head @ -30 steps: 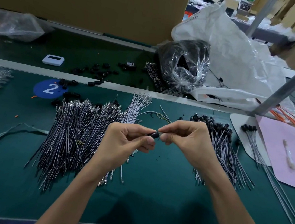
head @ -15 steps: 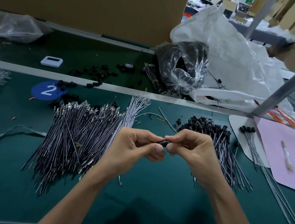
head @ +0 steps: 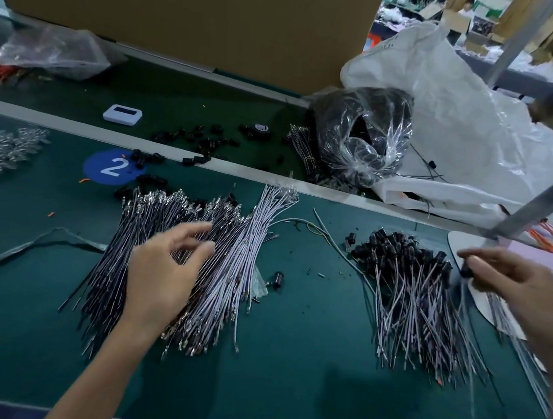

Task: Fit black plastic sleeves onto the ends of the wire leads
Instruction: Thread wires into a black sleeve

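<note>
Green matting covers the long work table (head: 283, 382) in the head view. On its left side lies a big heap of thin grey and dark wire leads with shiny metal tips (head: 226, 272), all bare at the ends. The left hand (head: 160, 275) hovers right over this heap with its fingers spread and a little bent, thumb and first finger apart, holding nothing. To the right lies a second heap of wire leads with black caps on them (head: 410, 293); these look done. Further right, the right hand (head: 517, 295) is over a white card (head: 461, 242) and pinches a small black plastic sleeve (head: 465, 272) between thumb and fingertips. The picture is blurred there, so it is hard to tell whether a lead hangs from that sleeve. More loose black sleeves (head: 204, 139) are scattered at the back, well away from both hands. This looks like the step between two leads: one piece goes aside and a new one is about to be picked. Next, the left hand would need to close on just one lead and not drag its neighbours along.
</note>
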